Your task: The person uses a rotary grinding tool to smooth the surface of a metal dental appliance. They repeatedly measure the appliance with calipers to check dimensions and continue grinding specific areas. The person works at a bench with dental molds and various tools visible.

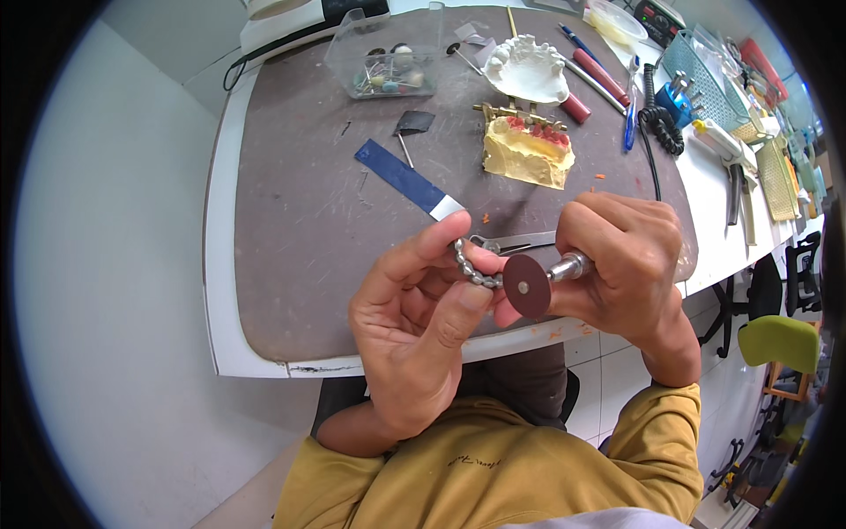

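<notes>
Between the thumb and fingers of my left hand [410, 326] is a curved metal dental bridge [473, 271], a row of silver tooth shapes. My right hand [621, 264] is wrapped round a rotary handpiece [570, 266] with a silver nose. On its tip sits a round dark-red cutting disc [527, 286], face toward me. The disc's left edge is close to the right end of the bridge; whether they touch I cannot tell. Behind the fingers, a slim metal tool [524, 240] lies on the brown mat [300, 247], partly hidden.
An articulator with a white dental cast [527, 72] and a yellow base [527, 152] stands at the back. A clear box of burs [392, 75], a blue strip [401, 179], a black sandpaper piece [414, 122], a red-handled tool [601, 75] and a blue pen [629, 128] lie around it.
</notes>
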Available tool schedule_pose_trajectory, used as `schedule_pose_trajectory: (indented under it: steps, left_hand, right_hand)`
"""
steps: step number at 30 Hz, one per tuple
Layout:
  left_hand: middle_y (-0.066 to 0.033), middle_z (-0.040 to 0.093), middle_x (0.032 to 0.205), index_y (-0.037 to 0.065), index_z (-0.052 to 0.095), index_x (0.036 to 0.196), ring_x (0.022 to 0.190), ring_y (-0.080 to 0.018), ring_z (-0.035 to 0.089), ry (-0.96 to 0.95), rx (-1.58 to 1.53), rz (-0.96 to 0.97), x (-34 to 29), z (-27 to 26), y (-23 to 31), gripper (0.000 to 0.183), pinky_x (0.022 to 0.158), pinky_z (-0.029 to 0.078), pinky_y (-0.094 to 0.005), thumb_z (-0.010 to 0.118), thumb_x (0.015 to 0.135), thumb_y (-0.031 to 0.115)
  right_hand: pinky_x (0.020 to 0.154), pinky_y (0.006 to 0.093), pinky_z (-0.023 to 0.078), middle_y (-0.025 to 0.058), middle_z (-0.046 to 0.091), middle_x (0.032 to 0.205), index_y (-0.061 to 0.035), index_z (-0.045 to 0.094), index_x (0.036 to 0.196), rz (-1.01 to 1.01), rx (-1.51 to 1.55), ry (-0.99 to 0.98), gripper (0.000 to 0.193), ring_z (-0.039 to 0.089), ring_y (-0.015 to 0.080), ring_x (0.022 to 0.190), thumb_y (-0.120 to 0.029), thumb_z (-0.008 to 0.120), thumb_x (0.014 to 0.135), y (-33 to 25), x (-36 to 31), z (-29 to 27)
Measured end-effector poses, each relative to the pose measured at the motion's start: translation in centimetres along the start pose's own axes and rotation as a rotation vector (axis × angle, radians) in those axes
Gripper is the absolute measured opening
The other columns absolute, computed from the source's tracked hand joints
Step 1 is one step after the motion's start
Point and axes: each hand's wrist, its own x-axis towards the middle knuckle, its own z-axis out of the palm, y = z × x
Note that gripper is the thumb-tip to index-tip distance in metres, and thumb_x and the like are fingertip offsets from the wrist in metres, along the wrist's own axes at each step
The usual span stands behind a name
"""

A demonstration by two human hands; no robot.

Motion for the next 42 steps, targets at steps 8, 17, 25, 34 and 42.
schedule_pose_trajectory:
  steps: [8, 17, 25, 34, 42]
  left_hand:
    - [-0.0083, 0.057, 0.103, 0.002, 0.043, 0.128, 0.097, -0.0196, 0.061, -0.006, -0.025, -0.001, 0.01, 0.03, -0.28, 0.043, 0.080, 0.055, -0.0291, 0.055, 0.087, -0.001]
    - [-0.0086, 0.057, 0.102, 0.002, 0.042, 0.129, 0.098, -0.0197, 0.061, 0.038, 0.001, 0.008, -0.13, 0.07, -0.13, 0.043, 0.078, 0.055, -0.0279, 0.054, 0.087, -0.002]
    - [-0.0090, 0.057, 0.103, 0.001, 0.042, 0.129, 0.098, -0.0198, 0.061, 0.014, -0.006, 0.010, 0.00, 0.01, -0.17, 0.043, 0.078, 0.055, -0.0279, 0.054, 0.087, -0.001]
    - [-0.0091, 0.057, 0.103, 0.001, 0.041, 0.129, 0.098, -0.0203, 0.061, 0.000, -0.011, 0.006, -0.04, -0.13, -0.16, 0.043, 0.080, 0.055, -0.0289, 0.054, 0.088, -0.001]
    - [-0.0090, 0.057, 0.103, 0.001, 0.042, 0.129, 0.098, -0.0198, 0.060, -0.001, -0.007, 0.011, 0.01, -0.03, -0.11, 0.043, 0.079, 0.054, -0.0286, 0.054, 0.088, -0.001]
  right_hand:
    - [0.039, 0.0268, 0.039, 0.0007, 0.045, 0.048, -0.0074, 0.051, 0.060, 0.002, -0.003, -0.005, 0.050, 0.049, 0.0170, 0.040, -0.049, 0.077, 0.054, 0.04, -0.06, -0.07]
    - [0.039, 0.0266, 0.038, 0.0007, 0.046, 0.048, -0.0073, 0.051, 0.060, 0.004, 0.004, 0.003, 0.049, 0.049, 0.0170, 0.040, -0.049, 0.078, 0.054, -0.04, 0.05, -0.06]
    - [0.039, 0.0265, 0.039, 0.0006, 0.047, 0.049, -0.0076, 0.055, 0.063, 0.006, -0.008, -0.014, 0.047, 0.051, 0.0172, 0.041, -0.049, 0.077, 0.055, 0.11, -0.13, -0.17]
    - [0.040, 0.0268, 0.040, -0.0002, 0.046, 0.048, -0.0076, 0.057, 0.065, 0.011, -0.009, -0.008, 0.047, 0.051, 0.0172, 0.041, -0.049, 0.077, 0.055, 0.01, -0.10, -0.11]
    - [0.041, 0.0259, 0.041, 0.0003, 0.051, 0.050, -0.0078, 0.057, 0.065, 0.009, 0.006, 0.010, 0.047, 0.053, 0.0171, 0.042, -0.049, 0.077, 0.055, 0.03, -0.04, 0.00]
